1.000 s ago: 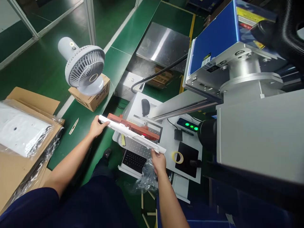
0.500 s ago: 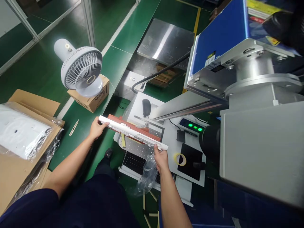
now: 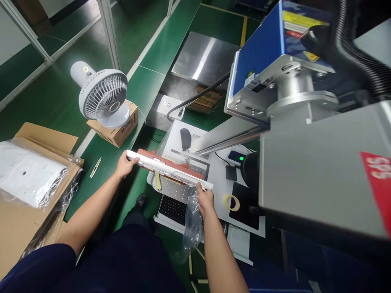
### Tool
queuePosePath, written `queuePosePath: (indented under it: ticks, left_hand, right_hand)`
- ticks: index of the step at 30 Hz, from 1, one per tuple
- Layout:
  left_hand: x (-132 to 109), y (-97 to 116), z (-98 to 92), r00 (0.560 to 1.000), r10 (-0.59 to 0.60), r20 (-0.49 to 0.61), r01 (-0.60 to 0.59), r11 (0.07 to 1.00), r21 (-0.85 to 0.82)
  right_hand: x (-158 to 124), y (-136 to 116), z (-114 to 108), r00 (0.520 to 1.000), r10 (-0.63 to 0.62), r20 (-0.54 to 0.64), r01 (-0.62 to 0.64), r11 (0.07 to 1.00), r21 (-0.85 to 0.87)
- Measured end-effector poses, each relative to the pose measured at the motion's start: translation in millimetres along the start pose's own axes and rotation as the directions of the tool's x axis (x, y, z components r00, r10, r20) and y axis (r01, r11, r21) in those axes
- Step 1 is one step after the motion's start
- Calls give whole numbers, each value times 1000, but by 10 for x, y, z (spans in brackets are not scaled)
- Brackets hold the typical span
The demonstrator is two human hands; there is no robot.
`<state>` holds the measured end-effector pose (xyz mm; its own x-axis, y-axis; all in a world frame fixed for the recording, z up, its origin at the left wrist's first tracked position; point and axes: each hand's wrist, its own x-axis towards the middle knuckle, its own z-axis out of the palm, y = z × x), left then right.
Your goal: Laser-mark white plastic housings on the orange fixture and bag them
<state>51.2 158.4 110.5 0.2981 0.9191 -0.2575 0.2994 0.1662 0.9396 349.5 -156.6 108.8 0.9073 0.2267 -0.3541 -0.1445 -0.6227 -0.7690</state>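
A long white panel (image 3: pixel 168 170), seen nearly edge-on, spans between my two hands. My left hand (image 3: pixel 125 164) pinches its left end, thumb on the near side. At the other end my right hand (image 3: pixel 205 200) grips the panel's right corner. A crumpled clear plastic bag (image 3: pixel 193 224) hangs down by my right hand; whether the fingers hold it too I cannot tell. Directly behind the panel shows a reddish-brown part (image 3: pixel 146 153) above the perforated metal plate (image 3: pixel 175 190) of the machine. A yellow strip (image 3: pixel 158 180) lies on that plate.
A fan (image 3: pixel 105 97) stands on a cardboard box (image 3: pixel 128 128) on the green bench. A utility knife (image 3: pixel 95 167) lies nearer, beside an open carton (image 3: pixel 65 195) with plastic-wrapped white panels. At right are the blue-and-grey machine head (image 3: pixel 262 61), a tape roll (image 3: pixel 231 203) and a keyboard (image 3: pixel 172 209).
The view has shifted slightly, with the machine head lying further left and more of its grey body showing. Both hands keep hold of the white panel, and the plastic bag hangs straighter.
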Motion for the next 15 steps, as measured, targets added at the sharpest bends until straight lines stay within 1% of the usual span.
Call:
queuePosePath:
  ticks: [3, 7, 9, 11, 12, 13, 15]
  left_hand:
    - [20, -16, 0, 1000, -6, 6, 6, 999, -38]
    - [53, -35, 0, 1000, -3, 20, 4, 997, -81]
    - [58, -68, 4, 1000, 21, 23, -19, 994, -109]
    - [39, -150, 4, 998, 63, -6, -63, 989, -130]
    - [17, -216, 0, 997, 76, -33, -79, 990, -115]
    - [-18, -300, -7, 996, 71, -54, -75, 995, -60]
    - [-137, -519, -28, 999, 10, -52, -3, 991, 137]
  right_hand:
    - [31, -34, 0, 999, 38, 5, -38, 999, -13]
    - [14, -141, 14, 997, 73, 21, -72, 996, -55]
    - [-23, -199, 1, 996, 87, 35, -84, 993, -85]
    - [-88, -223, -55, 993, 109, 54, -102, 988, -116]
    - [-138, -209, -104, 990, 123, 69, -113, 985, -130]
    - [-209, -170, -165, 986, 136, 92, -122, 982, -142]
    - [-434, -7, -316, 974, 159, 159, -133, 978, -159]
